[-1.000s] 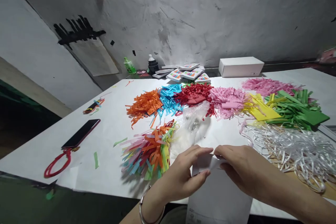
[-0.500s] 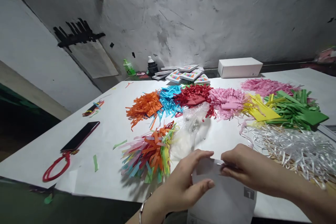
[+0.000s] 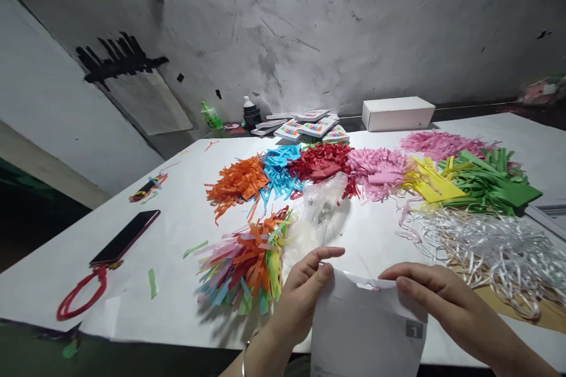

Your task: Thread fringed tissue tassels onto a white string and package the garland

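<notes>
At the table's front edge I hold up a flat white packet (image 3: pixel 369 330), with a hang-hole slot near its top edge and a dark square marked 1. My left hand (image 3: pixel 305 285) pinches its upper left corner between thumb and fingers. Its upper right corner is gripped by my right hand (image 3: pixel 435 291). Beyond my left hand lie a crumpled clear plastic bag (image 3: pixel 325 200) and a bundle of mixed coloured paper strips (image 3: pixel 247 259). White shiny ribbon strands (image 3: pixel 495 253) spread out beyond my right hand.
Fringed paper bundles in orange (image 3: pixel 239 182), blue (image 3: pixel 283 168), red (image 3: pixel 321 162), pink (image 3: pixel 378 168), yellow (image 3: pixel 435 182) and green (image 3: pixel 490 182) cross the table. A phone (image 3: pixel 126 237) lies left. Behind stand several colourful boxes (image 3: pixel 316 126) and a white box (image 3: pixel 398 113).
My right hand has moved from the middle of the packet's top edge to its right corner, uncovering the hang-hole. My left thumb has closed onto the left corner. The view has shifted slightly.
</notes>
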`<state>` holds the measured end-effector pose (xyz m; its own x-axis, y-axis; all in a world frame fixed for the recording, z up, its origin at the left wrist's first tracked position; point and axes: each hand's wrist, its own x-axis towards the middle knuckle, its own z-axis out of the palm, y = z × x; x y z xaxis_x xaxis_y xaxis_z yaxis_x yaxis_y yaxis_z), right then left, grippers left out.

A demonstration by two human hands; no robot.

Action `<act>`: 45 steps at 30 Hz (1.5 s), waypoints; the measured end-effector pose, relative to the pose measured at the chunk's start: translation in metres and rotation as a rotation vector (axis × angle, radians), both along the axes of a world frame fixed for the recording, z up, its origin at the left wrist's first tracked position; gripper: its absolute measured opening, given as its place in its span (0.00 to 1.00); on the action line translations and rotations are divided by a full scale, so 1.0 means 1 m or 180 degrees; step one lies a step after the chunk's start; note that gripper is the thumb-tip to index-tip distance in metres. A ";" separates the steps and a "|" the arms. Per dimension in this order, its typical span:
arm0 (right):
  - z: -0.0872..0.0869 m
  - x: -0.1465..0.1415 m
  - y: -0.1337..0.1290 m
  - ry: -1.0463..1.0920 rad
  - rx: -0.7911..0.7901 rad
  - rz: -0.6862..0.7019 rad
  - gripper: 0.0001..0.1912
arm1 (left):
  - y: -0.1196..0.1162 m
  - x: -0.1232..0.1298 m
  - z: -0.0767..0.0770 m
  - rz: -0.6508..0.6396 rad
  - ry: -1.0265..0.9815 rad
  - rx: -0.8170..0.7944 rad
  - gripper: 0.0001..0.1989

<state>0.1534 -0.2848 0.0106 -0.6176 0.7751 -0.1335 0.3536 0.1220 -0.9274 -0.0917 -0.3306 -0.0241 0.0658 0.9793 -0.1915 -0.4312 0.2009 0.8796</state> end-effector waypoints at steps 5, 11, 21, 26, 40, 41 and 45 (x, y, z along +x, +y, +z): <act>-0.014 -0.005 -0.010 0.0259 0.0055 -0.0814 0.28 | -0.008 0.000 0.008 0.0257 0.0492 0.0180 0.28; -0.037 0.003 -0.023 0.1363 -0.0654 -0.1061 0.30 | -0.013 0.002 0.012 0.0440 0.0851 0.0024 0.24; -0.036 -0.001 -0.032 0.1024 0.0598 -0.1149 0.24 | -0.016 0.007 0.013 0.0523 0.0845 0.0149 0.25; -0.036 -0.020 -0.039 0.1561 -0.0099 -0.1543 0.25 | -0.015 0.008 0.009 0.0541 0.0513 -0.0009 0.26; -0.030 -0.028 -0.038 0.1905 -0.0651 -0.1412 0.27 | -0.010 0.012 0.020 0.0325 -0.0184 -0.0521 0.24; -0.031 -0.029 -0.037 0.1998 -0.0783 -0.1361 0.28 | -0.009 0.012 0.019 0.0298 -0.0233 -0.0542 0.24; -0.038 -0.029 -0.037 0.1330 0.0211 -0.1653 0.26 | -0.012 0.009 0.018 0.0686 0.0618 -0.0010 0.23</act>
